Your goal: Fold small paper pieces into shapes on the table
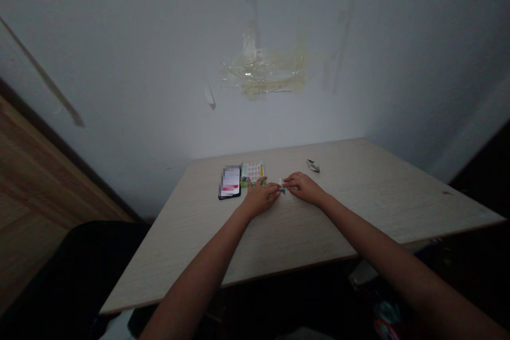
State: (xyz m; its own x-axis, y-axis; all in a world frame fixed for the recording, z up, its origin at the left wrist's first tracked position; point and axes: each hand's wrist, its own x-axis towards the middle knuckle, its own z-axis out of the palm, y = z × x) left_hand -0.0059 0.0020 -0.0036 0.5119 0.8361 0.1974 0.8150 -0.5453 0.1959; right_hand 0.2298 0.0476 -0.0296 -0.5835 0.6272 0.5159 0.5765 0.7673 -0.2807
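Note:
Both of my hands rest on a light wooden table (358,212), fingertips meeting over a tiny white and blue piece (282,187). My left hand (261,196) pinches it from the left and my right hand (303,186) pinches it from the right. The piece is too small to name. Just behind my left hand lies a colourful printed sheet (253,171), and a phone (230,181) lies face up to its left.
A small dark folded object (313,165) lies on the table behind my right hand. The table stands against a white wall with old tape residue (265,71). A wooden panel (27,180) is at the left; dark clutter sits below the table's front edge.

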